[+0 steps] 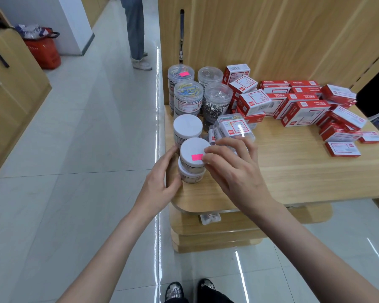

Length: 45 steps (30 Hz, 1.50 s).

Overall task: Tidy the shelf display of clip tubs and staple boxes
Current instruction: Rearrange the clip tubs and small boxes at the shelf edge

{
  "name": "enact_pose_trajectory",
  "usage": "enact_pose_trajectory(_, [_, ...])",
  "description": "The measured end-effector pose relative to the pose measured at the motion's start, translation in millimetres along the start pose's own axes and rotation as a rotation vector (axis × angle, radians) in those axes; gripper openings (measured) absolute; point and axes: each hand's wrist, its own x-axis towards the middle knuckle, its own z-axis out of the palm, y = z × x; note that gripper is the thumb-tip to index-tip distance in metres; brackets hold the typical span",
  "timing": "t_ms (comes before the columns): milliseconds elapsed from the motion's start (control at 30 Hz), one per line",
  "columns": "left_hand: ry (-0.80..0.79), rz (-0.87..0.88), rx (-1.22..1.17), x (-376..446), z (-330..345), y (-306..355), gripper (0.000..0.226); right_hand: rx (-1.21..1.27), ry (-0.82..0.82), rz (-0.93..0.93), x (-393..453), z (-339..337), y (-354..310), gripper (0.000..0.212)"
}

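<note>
Two white-lidded tubs stand stacked near the shelf's front left corner; the top tub [193, 152] carries a pink sticker. My left hand [162, 178] cups the stack from the left, and my right hand [234, 169] grips the top tub's right side with thumb and fingertips. Behind the stack stands another white-lidded tub [187, 126]. Clear tubs of coloured clips [188, 95] and metal clips [217, 99] stand further back. A clear flat box [234, 127] lies tilted just behind my right hand. Red and white staple boxes [302, 111] are spread over the right half.
The wooden shelf [293, 176] has a rounded front edge and a lower tier below it. A person stands in the aisle [136, 31] at the far left of the shelf. A red basket [45, 51] sits on the floor by a cabinet.
</note>
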Motion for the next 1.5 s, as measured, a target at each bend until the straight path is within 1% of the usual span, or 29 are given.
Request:
enact_pose_trajectory(67, [0.008, 0.008, -0.018, -3.7, 3.0, 6.6, 0.057, -0.004, -0.047, -0.006, -0.1, -0.5, 0.6, 0.009])
enact_pose_trajectory(200, [0.064, -0.004, -0.029, -8.5, 12.8, 10.9, 0.058, -0.055, -0.162, -0.018, -3.9, 3.8, -3.5, 0.026])
enact_pose_trajectory(300, [0.109, -0.057, -0.021, -7.4, 15.2, 9.8, 0.057, -0.075, -0.127, -0.003, -3.3, 8.5, -6.4, 0.023])
enact_pose_trajectory(500, [0.111, -0.077, -0.024, -6.7, 15.2, 8.2, 0.058, -0.048, -0.116, -0.026, 1.0, 9.0, -1.5, 0.02])
enact_pose_trajectory(800, [0.107, -0.087, 0.014, -6.3, 15.7, 6.2, 0.062, -0.065, -0.091, -0.022, 4.1, 6.4, -5.3, 0.016])
enact_pose_trajectory(967, [0.124, -0.09, 0.038, -6.1, 16.6, 3.9, 0.059, -0.079, -0.053, -0.007, 6.8, 6.9, -9.8, 0.014])
enact_pose_trajectory(1200, [0.115, -0.086, 0.067, -5.2, 16.1, 1.2, 0.058, -0.093, -0.06, -0.005, 5.8, 6.2, -10.4, 0.014])
enact_pose_trajectory(1333, [0.108, -0.077, 0.043, -5.1, 15.8, -0.1, 0.057, -0.099, -0.044, 0.002, 5.7, 5.6, -12.3, 0.012])
enact_pose_trajectory(1500, [0.103, -0.075, 0.05, -5.5, 15.6, -1.1, 0.059, -0.108, -0.066, 0.018, 4.7, 5.7, -14.5, 0.013])
